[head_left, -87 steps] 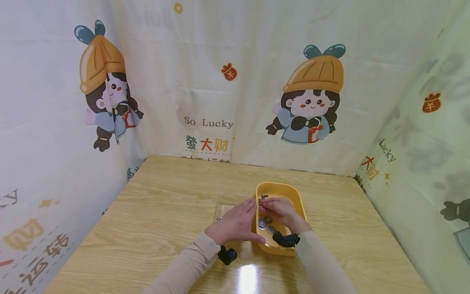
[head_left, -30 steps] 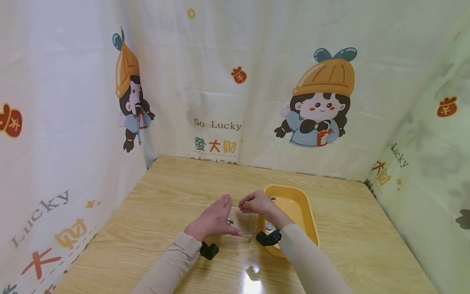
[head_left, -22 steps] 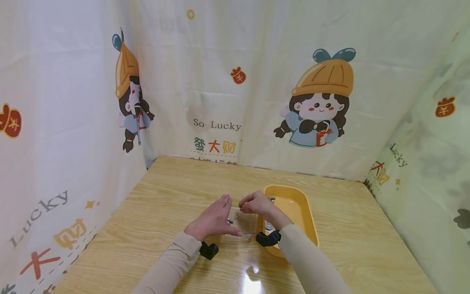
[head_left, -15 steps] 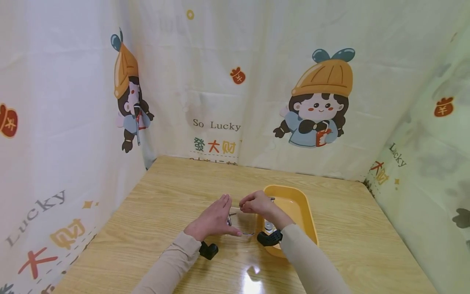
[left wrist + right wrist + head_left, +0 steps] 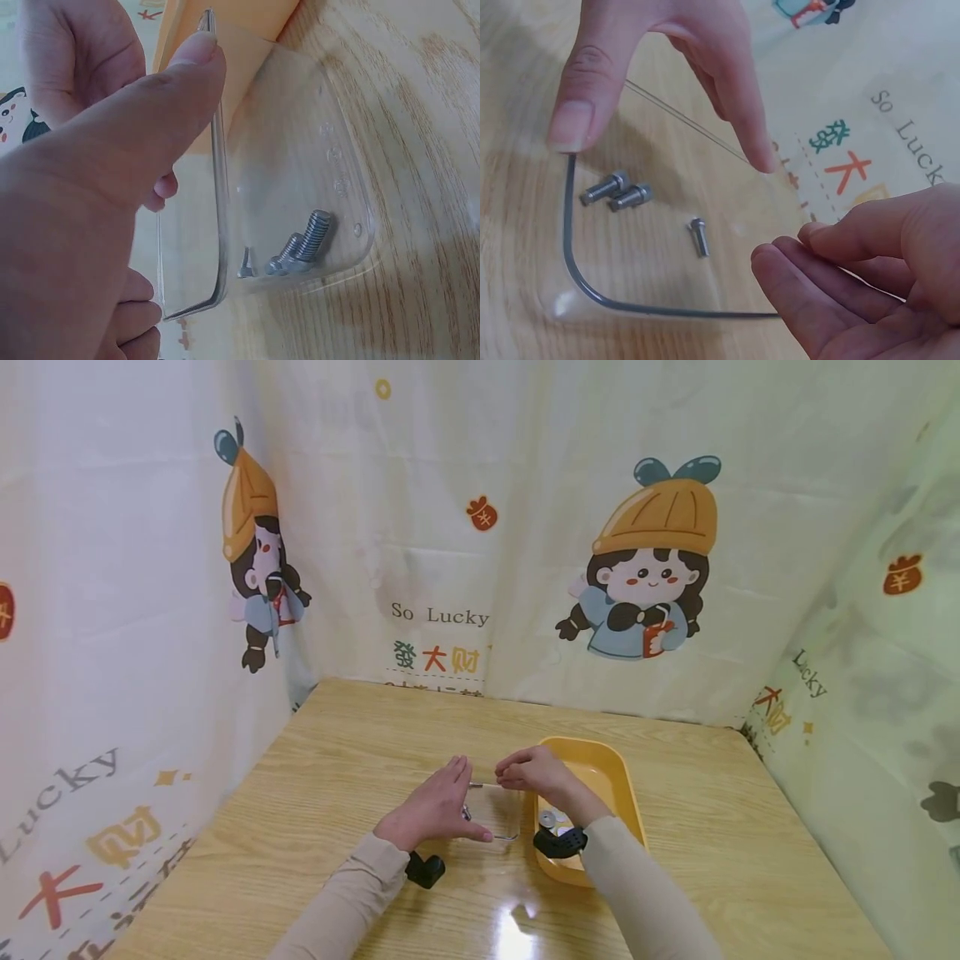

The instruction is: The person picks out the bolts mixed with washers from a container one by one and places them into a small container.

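My left hand (image 5: 435,806) holds a clear plastic box (image 5: 667,310), with the thumb on its rim and the fingers along another side. Inside the box, in the right wrist view, two thicker bolts (image 5: 631,196) lie side by side, and a thinner bolt (image 5: 698,237) rests apart from them. The left wrist view also shows bolts (image 5: 319,229) at the bottom of the box. Over the box's right side hovers my right hand (image 5: 543,774), its fingers loosely bent and thumb near the fingertips. Nothing shows between those fingers.
Right of the box stands a yellow tray (image 5: 630,797), partly covered by my right hand and wrist. Several round washers (image 5: 547,819) lie in it. A wooden table (image 5: 360,735) carries everything, with printed curtains (image 5: 435,552) behind and at the sides.
My right hand moved from the yellow tray to above the clear box. A small bolt dropped from it into the box, and its fingers then loosened. The left hand shifted left, still at the box.
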A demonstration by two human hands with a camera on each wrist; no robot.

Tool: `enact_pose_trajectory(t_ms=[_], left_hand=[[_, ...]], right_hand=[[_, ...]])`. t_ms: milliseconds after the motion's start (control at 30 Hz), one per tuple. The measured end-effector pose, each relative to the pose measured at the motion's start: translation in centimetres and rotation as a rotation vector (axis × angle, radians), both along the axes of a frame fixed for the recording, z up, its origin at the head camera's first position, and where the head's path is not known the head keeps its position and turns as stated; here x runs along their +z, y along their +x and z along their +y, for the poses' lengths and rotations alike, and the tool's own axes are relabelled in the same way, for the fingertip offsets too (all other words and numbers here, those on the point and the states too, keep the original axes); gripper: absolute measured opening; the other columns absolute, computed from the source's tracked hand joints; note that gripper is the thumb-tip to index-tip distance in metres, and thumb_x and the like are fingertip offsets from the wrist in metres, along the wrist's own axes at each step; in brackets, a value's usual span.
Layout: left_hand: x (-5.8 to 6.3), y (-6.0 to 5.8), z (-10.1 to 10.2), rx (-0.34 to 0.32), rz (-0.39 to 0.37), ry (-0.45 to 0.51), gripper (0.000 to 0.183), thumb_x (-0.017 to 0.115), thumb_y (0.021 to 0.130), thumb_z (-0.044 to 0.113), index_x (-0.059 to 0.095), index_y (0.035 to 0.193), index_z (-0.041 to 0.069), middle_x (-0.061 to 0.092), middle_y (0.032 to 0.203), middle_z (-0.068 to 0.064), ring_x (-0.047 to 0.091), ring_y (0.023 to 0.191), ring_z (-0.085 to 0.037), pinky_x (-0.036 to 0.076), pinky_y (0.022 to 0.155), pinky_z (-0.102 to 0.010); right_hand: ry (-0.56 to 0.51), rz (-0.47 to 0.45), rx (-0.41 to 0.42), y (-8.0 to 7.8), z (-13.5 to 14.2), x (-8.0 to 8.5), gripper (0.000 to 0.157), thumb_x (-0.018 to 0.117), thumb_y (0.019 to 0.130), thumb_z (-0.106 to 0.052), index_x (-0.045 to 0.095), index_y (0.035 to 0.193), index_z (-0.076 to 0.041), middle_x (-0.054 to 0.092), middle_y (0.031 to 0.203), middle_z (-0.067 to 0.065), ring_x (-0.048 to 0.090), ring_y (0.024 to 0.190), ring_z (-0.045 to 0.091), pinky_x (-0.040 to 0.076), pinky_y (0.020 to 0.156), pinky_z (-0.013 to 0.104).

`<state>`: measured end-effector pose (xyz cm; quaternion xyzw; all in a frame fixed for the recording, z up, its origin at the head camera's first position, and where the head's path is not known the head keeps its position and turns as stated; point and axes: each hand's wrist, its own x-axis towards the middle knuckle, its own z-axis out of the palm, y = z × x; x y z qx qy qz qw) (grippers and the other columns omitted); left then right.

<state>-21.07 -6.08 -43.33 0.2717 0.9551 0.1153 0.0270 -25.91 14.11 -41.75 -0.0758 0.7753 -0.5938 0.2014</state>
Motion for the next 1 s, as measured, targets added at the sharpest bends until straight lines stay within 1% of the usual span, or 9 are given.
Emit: enact_pose_trajectory(t_ms=[67,167,333,500,633,733,867,933,1000], left_hand=[[0.1,0.0,0.2,-0.003,0.006,0.005,0.115,0.054,0.066,0.073,0.017,0.141,-0.005,0.016,0.148,-0.021,0.016,0.137,-0.032,0.023,0.110,-0.042],[0.4,-0.1,0.6,-0.007,0.004,0.016,0.114,0.055,0.066,0.073,0.017,0.142,-0.003,0.015,0.148,-0.019,0.015,0.138,-0.030,0.022,0.110,-0.042],[0.9,-0.2,1.6,-0.010,-0.036,0.042,0.116,0.057,0.065,0.072,0.014,0.143,-0.001,0.009,0.150,-0.016,0.010,0.139,-0.028,0.019,0.112,-0.040],[1.2,-0.3,2.7,-0.020,-0.050,0.043,0.117,0.057,0.064,0.073,0.012,0.143,0.001,0.007,0.151,-0.014,0.008,0.139,-0.026,0.018,0.112,-0.039],[1.4,-0.4,3.3,-0.038,-0.037,0.047,0.117,0.058,0.064,0.072,0.012,0.143,0.000,0.007,0.151,-0.014,0.009,0.139,-0.026,0.017,0.112,-0.040],[1.5,-0.4,3.7,-0.058,-0.014,0.042,0.117,0.058,0.063,0.073,0.013,0.143,-0.001,0.009,0.150,-0.016,0.010,0.139,-0.027,0.018,0.112,-0.039],[1.5,-0.4,4.3,-0.080,0.010,0.030,0.118,0.058,0.062,0.074,0.014,0.143,-0.001,0.012,0.149,-0.017,0.012,0.138,-0.028,0.020,0.112,-0.039],[1.5,-0.4,4.7,-0.089,0.010,0.030,0.118,0.059,0.062,0.073,0.014,0.143,-0.001,0.012,0.149,-0.017,0.012,0.138,-0.028,0.020,0.111,-0.039],[1.5,-0.4,5.0,-0.097,0.000,0.024,0.119,0.058,0.061,0.075,0.013,0.143,0.000,0.011,0.150,-0.016,0.012,0.138,-0.028,0.020,0.111,-0.039]], right_hand=[[-0.040,-0.009,-0.005,-0.1,0.4,0.1,0.028,0.051,0.087,-0.002,0.056,0.109,0.014,0.060,0.109,0.025,0.059,0.101,0.036,0.049,0.086,0.039],[-0.069,-0.010,-0.011,-0.2,1.2,0.2,0.029,0.050,0.088,-0.002,0.054,0.111,0.014,0.061,0.109,0.023,0.058,0.103,0.036,0.049,0.087,0.039],[-0.105,-0.017,-0.029,-0.4,2.5,0.4,0.029,0.050,0.088,-0.003,0.053,0.113,0.012,0.061,0.108,0.021,0.057,0.105,0.037,0.049,0.087,0.039],[-0.143,-0.035,-0.087,-0.4,3.9,0.8,0.029,0.050,0.089,-0.003,0.051,0.115,0.011,0.056,0.113,0.026,0.056,0.106,0.038,0.046,0.090,0.044],[-0.146,-0.038,-0.147,-0.5,4.8,0.8,0.031,0.049,0.090,-0.004,0.049,0.117,0.011,0.050,0.119,0.032,0.058,0.103,0.038,0.048,0.087,0.043],[-0.147,-0.039,-0.185,-0.6,5.3,0.7,0.031,0.051,0.089,-0.004,0.050,0.116,0.010,0.051,0.118,0.031,0.060,0.099,0.036,0.051,0.084,0.040],[-0.149,-0.030,-0.209,-0.6,5.9,0.6,0.031,0.051,0.089,-0.005,0.050,0.116,0.011,0.053,0.114,0.031,0.059,0.098,0.039,0.048,0.087,0.044],[-0.147,-0.033,-0.229,-0.6,6.2,0.4,0.031,0.050,0.089,-0.004,0.050,0.116,0.011,0.054,0.113,0.031,0.059,0.098,0.040,0.045,0.090,0.048],[-0.135,-0.034,-0.253,-0.6,6.4,0.1,0.031,0.049,0.090,-0.005,0.050,0.117,0.011,0.054,0.113,0.031,0.058,0.099,0.040,0.044,0.091,0.048]])
